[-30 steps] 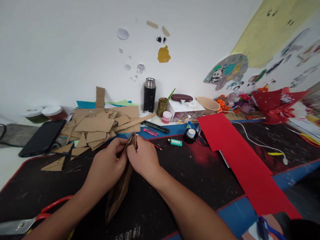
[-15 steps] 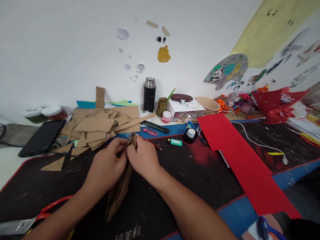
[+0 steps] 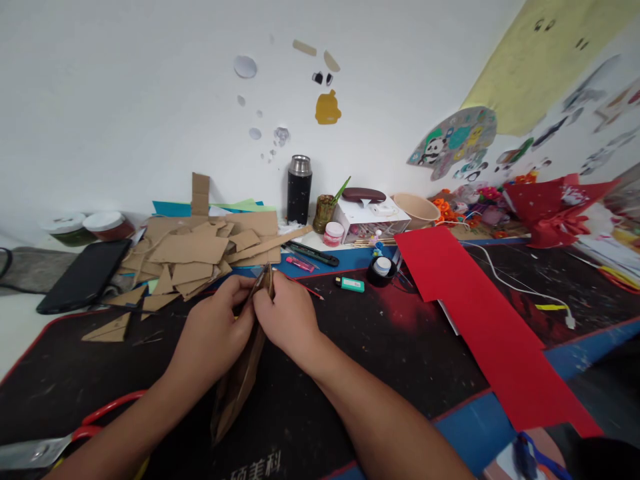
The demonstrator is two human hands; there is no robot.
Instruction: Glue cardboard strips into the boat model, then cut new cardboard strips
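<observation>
Between my two hands stands a folded brown cardboard piece (image 3: pixel 240 390), its lower end slanting toward me over the dark mat. My left hand (image 3: pixel 215 330) pinches its top edge from the left, thumb and fingers closed. From the right, my right hand (image 3: pixel 287 313) grips the same upper end with curled fingers. A small clear strip, perhaps tape, shows at the top between the fingertips; its kind is hard to make out. Red-handled scissors (image 3: pixel 83 432) lie at the lower left, partly under my left forearm.
A heap of cardboard scraps (image 3: pixel 190 250) lies behind my hands, beside a black phone (image 3: pixel 85 277). A black thermos (image 3: pixel 299 190) stands by the wall. A green lighter (image 3: pixel 350 285), a box cutter (image 3: pixel 313 253) and a long red sheet (image 3: pixel 480 320) lie to the right.
</observation>
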